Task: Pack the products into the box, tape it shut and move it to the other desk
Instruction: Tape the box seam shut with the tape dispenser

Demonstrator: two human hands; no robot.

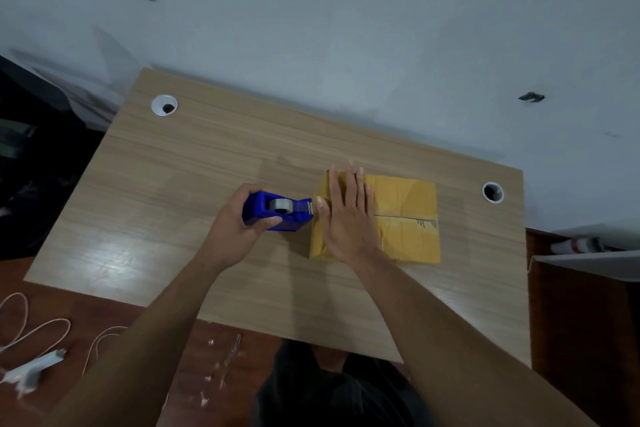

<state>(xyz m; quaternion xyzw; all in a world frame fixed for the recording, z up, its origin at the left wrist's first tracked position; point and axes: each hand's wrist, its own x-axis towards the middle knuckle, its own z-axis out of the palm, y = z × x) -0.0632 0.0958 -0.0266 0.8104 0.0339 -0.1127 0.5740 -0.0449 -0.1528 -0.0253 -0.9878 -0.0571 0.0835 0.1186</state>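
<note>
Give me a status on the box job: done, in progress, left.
Done: the cardboard box has its flaps folded shut, so packing looks finished. In hand: the left hand holds the blue tape dispenser at the box's left edge while the right hand presses flat on top. Left: finishing the taping, then carrying the box off this desk.

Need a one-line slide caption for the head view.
Left hand grips blue tape dispenser beside closed cardboard box; right hand presses flat on it.

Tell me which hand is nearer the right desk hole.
Right. The right hand lies flat on the box, which sits between it and the hole. The left hand grips the tape dispenser left of the box, farther away.
</note>
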